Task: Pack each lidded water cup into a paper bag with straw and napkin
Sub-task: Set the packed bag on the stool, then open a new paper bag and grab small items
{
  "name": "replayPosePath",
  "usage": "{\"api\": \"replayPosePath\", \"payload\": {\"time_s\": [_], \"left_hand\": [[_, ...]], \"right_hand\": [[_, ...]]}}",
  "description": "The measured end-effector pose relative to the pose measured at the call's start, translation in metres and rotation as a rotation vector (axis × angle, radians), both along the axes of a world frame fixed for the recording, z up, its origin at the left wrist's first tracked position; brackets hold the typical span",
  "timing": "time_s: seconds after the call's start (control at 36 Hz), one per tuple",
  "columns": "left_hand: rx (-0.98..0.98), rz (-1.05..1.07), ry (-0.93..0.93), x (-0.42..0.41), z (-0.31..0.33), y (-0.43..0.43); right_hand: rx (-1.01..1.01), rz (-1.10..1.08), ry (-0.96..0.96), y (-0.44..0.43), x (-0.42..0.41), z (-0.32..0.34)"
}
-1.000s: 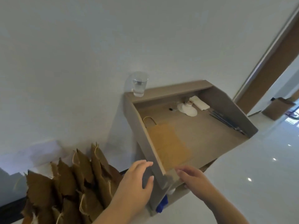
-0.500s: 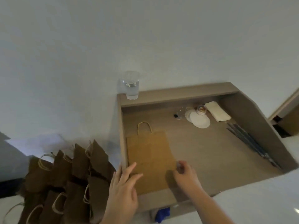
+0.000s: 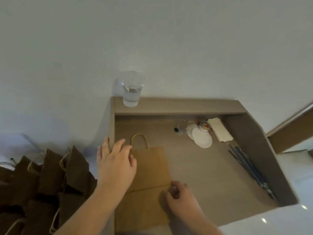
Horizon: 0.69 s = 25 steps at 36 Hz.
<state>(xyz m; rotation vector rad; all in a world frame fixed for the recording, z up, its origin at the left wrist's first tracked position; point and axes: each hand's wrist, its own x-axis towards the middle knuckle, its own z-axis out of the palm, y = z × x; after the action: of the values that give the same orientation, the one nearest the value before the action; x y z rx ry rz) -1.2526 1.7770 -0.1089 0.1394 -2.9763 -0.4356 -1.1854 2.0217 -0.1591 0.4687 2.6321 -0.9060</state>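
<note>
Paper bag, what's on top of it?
On the paper bag, the left hand rests near its top left and the right hand touches its right edge with curled fingers. Whatever lies under the bag or hands is hidden.

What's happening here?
A person is handling a flat paper bag on the desk. The left hand lies open on its upper left by the handle; the right hand curls its fingers at the bag's right edge, apparently pinching it. The water cup stands on the back ledge, not yet packed. Napkins and straws lie at the right; other bags stand left of the desk.
</note>
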Motion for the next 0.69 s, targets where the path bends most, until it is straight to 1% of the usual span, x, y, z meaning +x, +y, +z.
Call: {"api": "replayPosePath", "payload": {"time_s": [0.06, 0.14, 0.22, 0.28, 0.39, 0.44, 0.53, 0.61, 0.69], "left_hand": [[-0.005, -0.015, 0.005, 0.003, -0.004, -0.001], [0.065, -0.025, 0.020, 0.006, -0.008, -0.004], [0.080, -0.020, 0.017, 0.004, -0.004, -0.004], [0.103, -0.027, 0.009, 0.004, -0.002, -0.002], [0.114, -0.027, -0.002, 0.002, 0.001, -0.002], [0.111, -0.011, -0.010, 0.002, 0.002, -0.002], [0.089, 0.043, -0.031, 0.006, 0.005, 0.000], [0.097, 0.088, -0.046, 0.010, 0.011, 0.004], [0.104, 0.179, -0.077, 0.010, 0.028, 0.013]], "right_hand": [[-0.025, -0.018, 0.015, -0.002, -0.003, 0.004], [-0.085, -0.064, -0.012, -0.001, -0.016, 0.015], [-0.150, -0.057, 0.002, 0.002, -0.034, 0.026], [-0.169, -0.013, 0.033, 0.008, -0.044, 0.039], [-0.036, 0.181, 0.081, 0.036, -0.068, 0.082], [0.018, 0.240, 0.097, 0.057, -0.081, 0.107], [0.003, 0.261, 0.191, 0.090, -0.094, 0.144], [-0.105, 0.215, 0.327, 0.119, -0.102, 0.171], [-0.211, 0.168, 0.469, 0.140, -0.111, 0.181]]}}
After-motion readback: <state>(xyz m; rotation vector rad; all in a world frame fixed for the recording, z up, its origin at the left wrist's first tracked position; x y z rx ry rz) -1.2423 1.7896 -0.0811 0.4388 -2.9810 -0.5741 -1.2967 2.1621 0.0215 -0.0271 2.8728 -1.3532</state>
